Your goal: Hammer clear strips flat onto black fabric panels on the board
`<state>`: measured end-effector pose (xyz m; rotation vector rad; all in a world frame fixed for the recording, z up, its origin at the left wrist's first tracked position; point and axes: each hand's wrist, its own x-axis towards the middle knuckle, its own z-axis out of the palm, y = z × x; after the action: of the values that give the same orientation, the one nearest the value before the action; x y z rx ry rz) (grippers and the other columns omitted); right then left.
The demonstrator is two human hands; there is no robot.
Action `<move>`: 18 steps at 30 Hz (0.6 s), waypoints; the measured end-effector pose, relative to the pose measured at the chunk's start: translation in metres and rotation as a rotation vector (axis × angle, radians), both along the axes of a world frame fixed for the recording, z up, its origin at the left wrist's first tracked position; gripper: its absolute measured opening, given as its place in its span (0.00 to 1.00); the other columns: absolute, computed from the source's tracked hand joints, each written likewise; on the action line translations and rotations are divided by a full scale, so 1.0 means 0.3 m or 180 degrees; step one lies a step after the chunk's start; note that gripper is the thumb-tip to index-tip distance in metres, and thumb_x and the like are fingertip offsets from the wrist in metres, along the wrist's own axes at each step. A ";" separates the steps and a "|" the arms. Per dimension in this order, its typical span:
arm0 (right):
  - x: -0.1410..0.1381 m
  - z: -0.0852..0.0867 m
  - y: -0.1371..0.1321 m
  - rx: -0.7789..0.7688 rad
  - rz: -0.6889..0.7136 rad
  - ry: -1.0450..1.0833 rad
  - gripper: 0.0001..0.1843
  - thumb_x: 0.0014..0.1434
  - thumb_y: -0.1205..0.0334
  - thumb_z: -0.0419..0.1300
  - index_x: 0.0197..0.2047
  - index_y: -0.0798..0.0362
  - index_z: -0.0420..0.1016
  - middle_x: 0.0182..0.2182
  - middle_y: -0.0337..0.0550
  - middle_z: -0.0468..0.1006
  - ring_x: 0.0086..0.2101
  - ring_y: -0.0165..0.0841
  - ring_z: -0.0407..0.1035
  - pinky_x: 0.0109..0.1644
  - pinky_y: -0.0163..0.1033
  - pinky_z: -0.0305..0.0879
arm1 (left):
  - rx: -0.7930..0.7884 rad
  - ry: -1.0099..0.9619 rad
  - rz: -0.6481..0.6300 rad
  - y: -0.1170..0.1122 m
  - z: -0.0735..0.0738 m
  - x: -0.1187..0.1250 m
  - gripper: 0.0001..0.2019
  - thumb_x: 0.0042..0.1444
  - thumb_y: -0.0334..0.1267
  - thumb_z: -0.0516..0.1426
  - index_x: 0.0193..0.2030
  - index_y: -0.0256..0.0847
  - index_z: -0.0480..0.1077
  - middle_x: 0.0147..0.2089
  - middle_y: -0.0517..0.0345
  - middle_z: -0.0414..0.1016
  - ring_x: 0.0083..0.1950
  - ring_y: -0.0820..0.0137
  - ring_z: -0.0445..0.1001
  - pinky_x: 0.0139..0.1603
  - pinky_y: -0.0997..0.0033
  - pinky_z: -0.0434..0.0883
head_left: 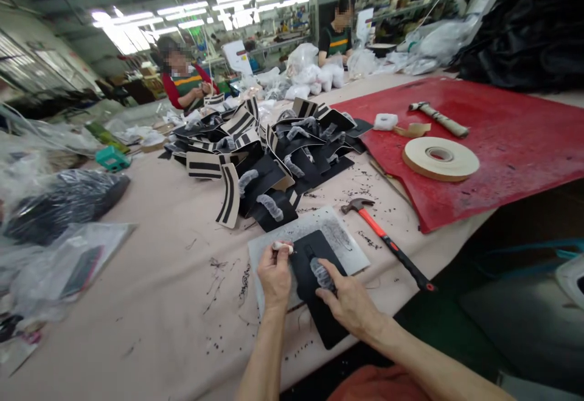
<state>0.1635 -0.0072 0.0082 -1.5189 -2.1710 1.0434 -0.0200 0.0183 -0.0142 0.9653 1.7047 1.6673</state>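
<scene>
My left hand [275, 273] pinches a small white cylindrical piece [283, 247], held just above the left edge of a flat black panel [326, 322]. What the white piece is I cannot make out. Thumb and fingers of my right hand [349, 297] close around a plastic-wrapped handle [322, 274] fixed on that panel. Beneath the panel lies a grey-white board [347, 240] covered in dark specks. A claw hammer [387, 240] with a red and black grip rests to the right of the board.
Behind the board is a heap of black panels [269, 176] with wrapped handles and striped strips. On the right, a red sheet [515, 139] bears a tape roll [440, 157] and a wrapped rod [438, 119]. Plastic-bagged goods [64, 197] lie left. Two people [185, 81] sit across the table.
</scene>
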 end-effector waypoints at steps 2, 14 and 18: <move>0.002 0.004 0.012 -0.0078 -0.0017 -0.0044 0.33 0.63 0.58 0.57 0.70 0.51 0.59 0.39 0.49 0.82 0.39 0.45 0.77 0.43 0.44 0.69 | -0.0060 0.0077 -0.0257 0.032 0.010 0.023 0.11 0.60 0.45 0.59 0.42 0.39 0.75 0.40 0.51 0.84 0.42 0.64 0.82 0.47 0.64 0.78; 0.013 0.011 0.028 -0.0315 -0.0031 0.0163 0.32 0.62 0.58 0.58 0.69 0.50 0.62 0.36 0.46 0.81 0.37 0.43 0.76 0.41 0.40 0.64 | -0.0259 0.0282 -0.0533 0.052 -0.005 0.053 0.12 0.63 0.45 0.56 0.43 0.40 0.73 0.40 0.52 0.84 0.42 0.64 0.82 0.47 0.64 0.76; 0.013 0.012 0.030 -0.0360 -0.0018 0.0181 0.33 0.61 0.59 0.58 0.69 0.50 0.61 0.38 0.48 0.82 0.38 0.44 0.76 0.41 0.41 0.64 | -0.0298 0.0571 -0.0550 0.052 -0.002 0.057 0.10 0.64 0.44 0.55 0.43 0.41 0.74 0.40 0.54 0.84 0.42 0.65 0.81 0.47 0.66 0.75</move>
<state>0.1675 0.0018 0.0118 -1.5226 -2.1004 1.2113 -0.0030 0.0339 -0.0148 1.2110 1.7419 1.4139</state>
